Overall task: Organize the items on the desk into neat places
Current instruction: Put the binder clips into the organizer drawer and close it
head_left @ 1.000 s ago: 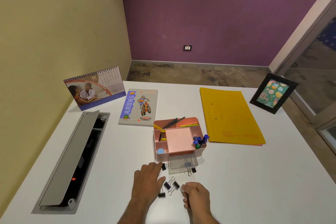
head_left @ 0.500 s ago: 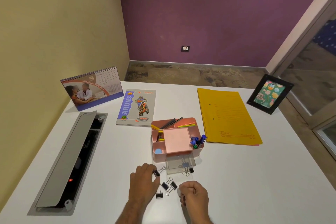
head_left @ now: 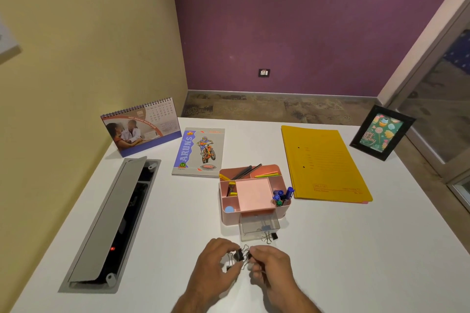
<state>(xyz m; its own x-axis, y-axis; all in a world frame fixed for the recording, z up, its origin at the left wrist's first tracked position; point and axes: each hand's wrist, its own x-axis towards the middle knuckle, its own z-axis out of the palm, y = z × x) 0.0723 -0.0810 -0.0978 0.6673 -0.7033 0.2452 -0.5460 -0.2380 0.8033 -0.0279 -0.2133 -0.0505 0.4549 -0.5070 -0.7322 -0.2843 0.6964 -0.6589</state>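
A pink desk organiser [head_left: 254, 215] stands mid-desk with pens, pencils and markers in its compartments. Its clear drawer [head_left: 259, 229] is pulled out toward me with a binder clip inside. One black binder clip [head_left: 271, 236] lies by the drawer's front right corner. My left hand [head_left: 213, 267] and my right hand [head_left: 270, 268] meet just in front of the drawer, fingers pinched on a small bunch of black binder clips [head_left: 240, 255] between them.
A desk calendar [head_left: 141, 127] and a notebook [head_left: 201, 151] sit at the back left, a yellow folder [head_left: 325, 162] and a photo frame [head_left: 382, 132] at the back right. An open cable tray [head_left: 109, 223] is sunk into the white desk [head_left: 356, 249] on the left.
Both hands have come together and gathered the loose clips off the desk; earlier the clips lay spread between the hands. The camera has dipped slightly closer.
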